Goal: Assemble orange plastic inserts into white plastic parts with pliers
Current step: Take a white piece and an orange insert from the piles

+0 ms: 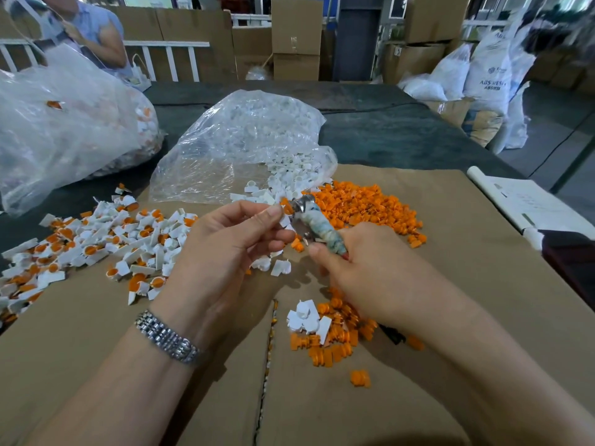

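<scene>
My left hand (225,252) pinches a small white plastic part (285,220) between thumb and fingers, held above the cardboard. My right hand (360,272) grips the pliers (317,228) by their cloth-wrapped handles, and the metal jaws (301,204) meet the white part, where a bit of orange shows. A heap of loose orange inserts (363,207) lies just behind the hands. Loose white parts (283,185) spill from a clear bag (244,140). Assembled white-and-orange pieces (96,246) are piled at the left. A small mixed cluster of white parts and orange inserts (325,333) sits under my right wrist.
Brown cardboard (128,349) covers the dark table (402,136). A large clear bag of pieces (64,130) stands at far left, with another person (96,33) behind it. Paper sheets (531,204) lie at the right edge. Boxes and white sacks (489,72) stand beyond the table.
</scene>
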